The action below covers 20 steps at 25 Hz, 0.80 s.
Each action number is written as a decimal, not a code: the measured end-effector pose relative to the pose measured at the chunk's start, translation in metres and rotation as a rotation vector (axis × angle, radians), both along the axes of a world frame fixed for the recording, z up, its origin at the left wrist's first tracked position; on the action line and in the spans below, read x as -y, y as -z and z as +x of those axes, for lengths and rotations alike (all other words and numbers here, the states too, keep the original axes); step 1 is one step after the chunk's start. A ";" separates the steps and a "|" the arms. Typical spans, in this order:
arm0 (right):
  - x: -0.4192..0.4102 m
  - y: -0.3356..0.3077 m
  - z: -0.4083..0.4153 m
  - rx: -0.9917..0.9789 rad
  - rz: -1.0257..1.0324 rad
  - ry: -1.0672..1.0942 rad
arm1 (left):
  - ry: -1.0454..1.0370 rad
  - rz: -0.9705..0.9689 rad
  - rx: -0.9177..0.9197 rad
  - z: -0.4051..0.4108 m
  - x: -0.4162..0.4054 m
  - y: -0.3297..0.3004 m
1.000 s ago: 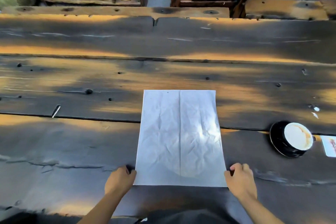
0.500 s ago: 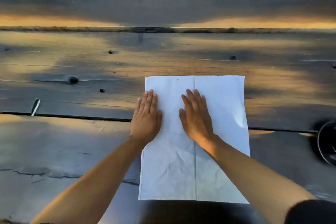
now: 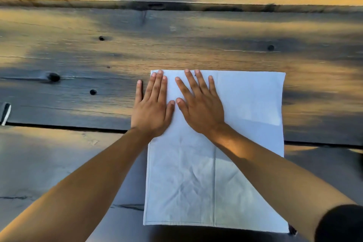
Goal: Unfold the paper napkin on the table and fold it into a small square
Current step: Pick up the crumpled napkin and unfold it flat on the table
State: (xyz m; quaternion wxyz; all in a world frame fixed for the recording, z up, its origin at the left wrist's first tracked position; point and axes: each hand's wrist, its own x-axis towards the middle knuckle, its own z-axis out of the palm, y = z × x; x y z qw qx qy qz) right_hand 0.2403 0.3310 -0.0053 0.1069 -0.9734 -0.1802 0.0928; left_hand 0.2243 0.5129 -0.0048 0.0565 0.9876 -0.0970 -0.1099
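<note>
The napkin [image 3: 196,182] is showing as thin white paper, matt, with fine crinkles across its near half and a straight crease running near to far. Its far right part is looking smoother. The table [image 3: 78,55] is showing as dark, weathered wood planks, rough-grained and matt, with round knots and small dark holes on the left and far right, and dark gaps running left to right between the planks. Warm light is lying in patches on the grain without any gloss. Bare skin on both hands is looking smooth and matt against the paper.
</note>
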 end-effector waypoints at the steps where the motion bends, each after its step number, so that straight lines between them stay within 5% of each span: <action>1: 0.016 -0.001 -0.001 0.002 -0.026 0.026 | -0.001 -0.005 -0.005 0.001 0.000 -0.001; 10: 0.166 0.000 -0.014 -0.049 -0.113 0.353 | 0.003 0.012 -0.002 0.001 0.001 -0.002; 15: 0.100 -0.011 -0.004 0.000 -0.015 0.475 | 0.003 -0.006 -0.007 0.002 0.001 -0.001; 20: -0.042 -0.019 -0.001 -0.008 0.135 0.075 | -0.002 0.011 -0.026 0.001 0.002 -0.004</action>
